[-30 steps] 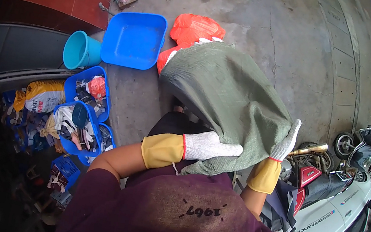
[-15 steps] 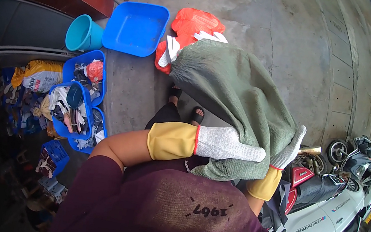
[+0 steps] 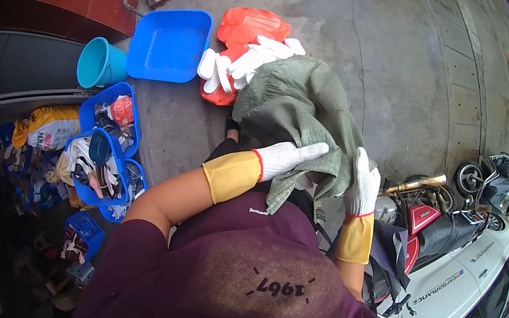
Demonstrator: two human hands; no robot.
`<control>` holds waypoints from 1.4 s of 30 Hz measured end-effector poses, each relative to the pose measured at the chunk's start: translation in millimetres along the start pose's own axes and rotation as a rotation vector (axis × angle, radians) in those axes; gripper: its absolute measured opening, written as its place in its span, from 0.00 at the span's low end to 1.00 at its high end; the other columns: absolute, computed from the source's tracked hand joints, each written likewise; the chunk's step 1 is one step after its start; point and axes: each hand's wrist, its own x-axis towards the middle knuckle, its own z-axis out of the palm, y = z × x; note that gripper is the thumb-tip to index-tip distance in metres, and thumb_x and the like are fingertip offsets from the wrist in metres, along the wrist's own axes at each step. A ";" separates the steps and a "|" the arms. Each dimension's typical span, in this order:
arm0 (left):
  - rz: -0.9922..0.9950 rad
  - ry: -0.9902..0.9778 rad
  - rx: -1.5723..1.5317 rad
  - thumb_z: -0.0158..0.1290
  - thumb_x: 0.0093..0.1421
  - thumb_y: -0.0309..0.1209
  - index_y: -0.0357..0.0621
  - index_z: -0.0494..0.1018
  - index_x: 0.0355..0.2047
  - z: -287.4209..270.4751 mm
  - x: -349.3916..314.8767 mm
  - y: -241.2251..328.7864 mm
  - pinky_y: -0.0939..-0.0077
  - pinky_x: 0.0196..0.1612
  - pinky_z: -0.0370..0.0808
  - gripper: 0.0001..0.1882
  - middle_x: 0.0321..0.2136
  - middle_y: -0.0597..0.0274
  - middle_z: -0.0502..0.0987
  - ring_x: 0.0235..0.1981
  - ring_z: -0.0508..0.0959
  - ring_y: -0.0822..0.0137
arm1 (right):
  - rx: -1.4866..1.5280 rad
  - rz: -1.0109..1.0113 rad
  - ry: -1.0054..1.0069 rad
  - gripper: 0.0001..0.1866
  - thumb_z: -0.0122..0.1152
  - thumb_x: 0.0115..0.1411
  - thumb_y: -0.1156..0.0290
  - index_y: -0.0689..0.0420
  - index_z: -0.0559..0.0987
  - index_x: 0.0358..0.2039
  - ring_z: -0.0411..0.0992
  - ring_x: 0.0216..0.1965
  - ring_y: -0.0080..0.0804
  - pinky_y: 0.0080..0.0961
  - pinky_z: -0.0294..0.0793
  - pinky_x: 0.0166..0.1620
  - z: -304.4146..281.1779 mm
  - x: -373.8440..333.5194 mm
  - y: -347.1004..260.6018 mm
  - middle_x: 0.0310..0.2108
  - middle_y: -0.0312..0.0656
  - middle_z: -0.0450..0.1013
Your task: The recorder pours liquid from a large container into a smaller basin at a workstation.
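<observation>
Between my hands hangs a green woven sack (image 3: 319,113), its lifted end bunched near my waist and its far end sloping down to the floor. My left hand (image 3: 287,158), in a white knit glove with a yellow cuff, grips the sack's near left side with long fingers across the cloth. On the other side my right hand (image 3: 363,182), gloved alike, holds the sack's right edge; the thumb side is partly hidden. White slipper-like pieces (image 3: 249,60) lie heaped at the sack's far end, partly over a red plastic bag (image 3: 254,23).
A blue tub (image 3: 169,46) and a teal bucket (image 3: 100,64) stand at the far left. Nearer, blue bins (image 3: 95,179) hold cloth and other items, beside a yellow-and-white sack (image 3: 54,127). Motorcycles (image 3: 432,216) and a white car (image 3: 455,285) stand at the right.
Both hands have shifted, the left leftward and up, and the sack has drawn in and crumpled. More white pieces now show at its far end. My view has turned slightly.
</observation>
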 end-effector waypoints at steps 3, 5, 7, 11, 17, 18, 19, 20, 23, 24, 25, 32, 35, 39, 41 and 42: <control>-0.314 0.075 -0.790 0.58 0.63 0.58 0.39 0.58 0.70 -4.1 16.4 -23.1 0.61 0.70 0.61 0.46 0.66 0.48 0.66 0.66 0.68 0.56 | -0.427 0.174 -0.130 0.17 0.64 0.67 0.60 0.63 0.85 0.31 0.71 0.26 0.16 0.24 0.69 0.30 12.3 -3.9 60.0 0.24 0.33 0.77; -0.351 0.030 -0.601 0.61 0.60 0.58 0.40 0.53 0.72 -14.4 19.8 -29.3 0.60 0.70 0.61 0.51 0.66 0.47 0.66 0.65 0.69 0.56 | -0.832 0.153 -0.371 0.30 0.61 0.66 0.47 0.67 0.81 0.25 0.72 0.15 0.35 0.33 0.68 0.22 48.8 -17.8 24.9 0.13 0.48 0.72; -0.404 0.145 -0.670 0.63 0.61 0.52 0.38 0.54 0.71 -14.2 21.9 -27.6 0.59 0.65 0.68 0.49 0.62 0.47 0.71 0.60 0.74 0.56 | -0.888 -0.116 -0.540 0.27 0.57 0.68 0.48 0.65 0.81 0.39 0.75 0.18 0.33 0.34 0.70 0.22 31.6 -8.3 78.6 0.19 0.48 0.75; -0.275 0.067 -0.387 0.61 0.61 0.40 0.34 0.73 0.54 -42.0 40.1 -74.1 0.64 0.51 0.77 0.26 0.50 0.49 0.79 0.50 0.80 0.60 | -0.998 0.121 -0.756 0.22 0.55 0.70 0.51 0.60 0.77 0.47 0.75 0.22 0.30 0.32 0.70 0.23 26.1 -14.5 54.1 0.23 0.39 0.75; -0.176 0.252 -0.348 0.60 0.60 0.37 0.31 0.77 0.49 -43.7 35.3 -86.8 0.69 0.48 0.75 0.23 0.43 0.51 0.81 0.45 0.79 0.64 | -0.021 0.553 0.034 0.38 0.53 0.68 0.40 0.57 0.67 0.66 0.79 0.44 0.39 0.36 0.78 0.46 -106.8 23.7 125.8 0.53 0.48 0.76; -0.198 0.303 -0.066 0.62 0.59 0.37 0.29 0.79 0.47 -41.7 34.9 -90.4 0.71 0.48 0.75 0.23 0.43 0.51 0.81 0.45 0.79 0.65 | -0.032 0.563 0.170 0.46 0.52 0.66 0.36 0.52 0.53 0.74 0.69 0.60 0.54 0.48 0.73 0.57 -104.2 24.5 143.2 0.68 0.54 0.60; -0.270 0.268 -0.030 0.62 0.58 0.37 0.28 0.81 0.44 -24.5 31.0 -76.0 0.72 0.48 0.74 0.22 0.43 0.52 0.82 0.44 0.79 0.66 | 0.086 0.714 0.161 0.53 0.53 0.64 0.33 0.53 0.44 0.76 0.56 0.69 0.65 0.59 0.62 0.65 -104.6 30.9 165.9 0.75 0.56 0.45; -0.283 0.218 -0.025 0.62 0.58 0.37 0.28 0.80 0.45 -19.3 33.4 -79.5 0.72 0.48 0.74 0.22 0.42 0.53 0.82 0.43 0.79 0.66 | 0.138 0.830 0.195 0.51 0.51 0.65 0.34 0.54 0.46 0.75 0.57 0.69 0.62 0.55 0.61 0.67 -84.5 37.6 172.2 0.74 0.56 0.48; -0.246 0.062 0.099 0.61 0.60 0.38 0.29 0.80 0.46 3.0 39.5 -85.0 0.70 0.47 0.74 0.22 0.40 0.54 0.83 0.40 0.79 0.66 | 0.822 0.663 -0.265 0.37 0.47 0.73 0.46 0.61 0.59 0.71 0.66 0.65 0.46 0.39 0.65 0.67 -32.9 53.5 208.0 0.67 0.55 0.64; -0.258 0.014 0.275 0.59 0.61 0.39 0.32 0.79 0.48 10.4 36.2 -70.1 0.69 0.49 0.74 0.23 0.42 0.54 0.83 0.42 0.80 0.64 | 0.825 0.670 -0.268 0.37 0.47 0.73 0.46 0.61 0.59 0.71 0.66 0.65 0.46 0.39 0.65 0.67 -32.1 55.6 211.8 0.67 0.55 0.64; -0.271 -0.040 0.452 0.58 0.62 0.40 0.34 0.78 0.50 13.5 36.5 -61.9 0.68 0.52 0.74 0.23 0.44 0.53 0.82 0.45 0.80 0.63 | 0.844 0.685 -0.283 0.36 0.46 0.73 0.47 0.61 0.60 0.70 0.67 0.64 0.46 0.39 0.66 0.66 -32.2 56.6 215.7 0.66 0.54 0.65; -0.271 -0.241 0.873 0.56 0.61 0.46 0.36 0.78 0.51 34.9 54.7 -68.8 0.64 0.55 0.73 0.27 0.46 0.40 0.81 0.49 0.80 0.51 | 0.996 0.702 -0.328 0.27 0.44 0.74 0.55 0.64 0.68 0.63 0.72 0.58 0.42 0.37 0.71 0.62 -49.5 54.4 222.0 0.58 0.52 0.72; 0.072 -0.686 1.078 0.55 0.65 0.42 0.35 0.71 0.59 35.4 70.4 -88.3 0.68 0.61 0.69 0.28 0.57 0.51 0.76 0.57 0.76 0.61 | 1.065 0.694 -0.332 0.24 0.43 0.75 0.58 0.65 0.72 0.60 0.73 0.55 0.40 0.36 0.73 0.59 -61.5 42.3 221.7 0.55 0.51 0.75; -0.134 -0.410 0.312 0.57 0.67 0.41 0.34 0.64 0.65 37.7 39.7 -36.4 0.70 0.64 0.66 0.33 0.60 0.54 0.73 0.60 0.72 0.65 | 0.572 0.274 -0.194 0.21 0.38 0.75 0.67 0.66 0.75 0.56 0.76 0.51 0.40 0.31 0.72 0.60 -107.3 23.7 210.8 0.50 0.50 0.78; -0.262 -0.282 0.145 0.56 0.68 0.44 0.34 0.65 0.65 9.5 31.1 -33.6 0.72 0.64 0.67 0.33 0.59 0.54 0.73 0.60 0.73 0.66 | -0.098 -0.028 -0.217 0.21 0.38 0.75 0.68 0.67 0.75 0.55 0.76 0.51 0.39 0.30 0.72 0.59 -112.7 10.5 185.2 0.48 0.50 0.79; -0.191 -0.239 0.148 0.54 0.69 0.45 0.34 0.65 0.65 -15.5 30.5 -46.7 0.71 0.63 0.68 0.32 0.59 0.54 0.74 0.59 0.73 0.65 | -0.426 -0.014 -0.184 0.20 0.42 0.74 0.67 0.67 0.75 0.56 0.76 0.51 0.39 0.30 0.73 0.58 -128.4 8.0 182.5 0.50 0.50 0.79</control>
